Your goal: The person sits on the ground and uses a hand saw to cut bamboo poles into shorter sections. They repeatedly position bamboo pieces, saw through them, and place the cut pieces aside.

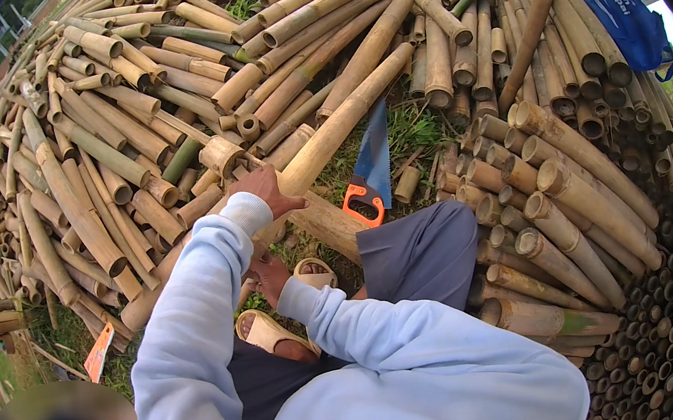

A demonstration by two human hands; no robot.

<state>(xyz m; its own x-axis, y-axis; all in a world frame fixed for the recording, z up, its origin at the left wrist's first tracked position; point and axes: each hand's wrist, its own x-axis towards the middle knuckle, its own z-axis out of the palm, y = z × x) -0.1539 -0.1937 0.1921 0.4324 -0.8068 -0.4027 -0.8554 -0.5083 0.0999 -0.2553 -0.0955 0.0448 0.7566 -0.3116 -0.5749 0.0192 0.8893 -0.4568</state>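
My left hand (267, 189) grips a long tan bamboo pole (342, 117) from above; the pole runs slantwise from the pile at the top down to the lower left. My right hand (269, 274) reaches across just under the same pole, fingers against its underside; its grip is hidden. A hand saw with a blue blade (375, 151) and an orange handle (362, 202) lies on the grass right of the pole, close to my left hand. Both arms wear light blue sleeves.
Cut bamboo poles lie heaped on the left (97, 172) and stacked end-on at the right (571, 206). One thin pole (535, 13) leans upright. Beige sandals (315, 271) sit under the pole. A blue bag (624, 23) hangs top right. An orange object (99, 352) lies at the lower left.
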